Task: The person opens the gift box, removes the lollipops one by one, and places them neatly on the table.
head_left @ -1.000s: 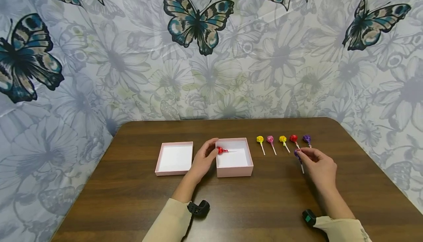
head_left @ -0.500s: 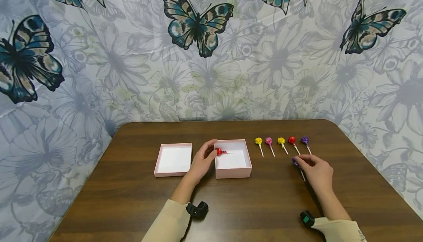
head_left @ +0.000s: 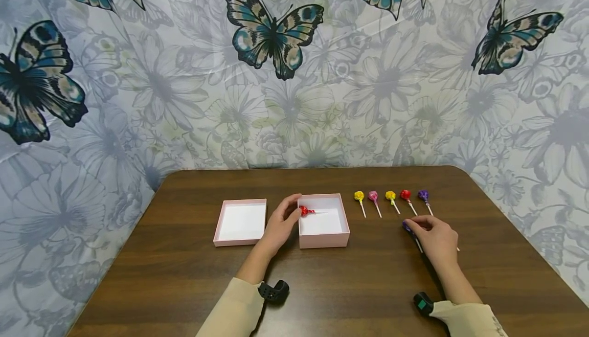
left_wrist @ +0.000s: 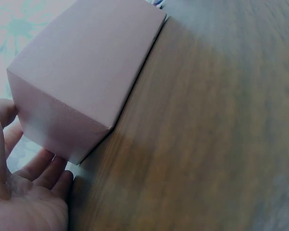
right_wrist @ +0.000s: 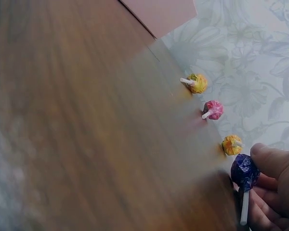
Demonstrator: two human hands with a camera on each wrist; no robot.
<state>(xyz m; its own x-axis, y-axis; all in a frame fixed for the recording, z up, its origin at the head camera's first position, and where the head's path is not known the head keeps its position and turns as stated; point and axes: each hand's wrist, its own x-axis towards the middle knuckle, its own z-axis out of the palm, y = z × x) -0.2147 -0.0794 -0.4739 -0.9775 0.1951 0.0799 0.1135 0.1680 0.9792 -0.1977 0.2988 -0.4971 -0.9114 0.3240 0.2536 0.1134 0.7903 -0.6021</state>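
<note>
My left hand (head_left: 280, 222) rests cupped against the left wall of an open pink box (head_left: 323, 237), with its palm and fingers (left_wrist: 43, 173) beside the box's corner (left_wrist: 82, 91). A red lollipop (head_left: 304, 210) lies inside the box near those fingertips. My right hand (head_left: 432, 237) sits on the table to the right. It pinches a purple lollipop (head_left: 407, 226) by the stick, just below the wrapped head (right_wrist: 244, 171).
A row of lollipops lies behind my right hand: yellow (head_left: 359, 195), pink (head_left: 373, 195), yellow (head_left: 390, 195), red (head_left: 405, 194) and purple (head_left: 423, 194). A second shallow pink box (head_left: 241, 221) lies left of my left hand. The brown table (head_left: 322, 286) stands against a butterfly-print curtain.
My right hand has drawn nearer to me and slightly left, taking the purple lollipop away from the row. My left hand and the box have stayed put.
</note>
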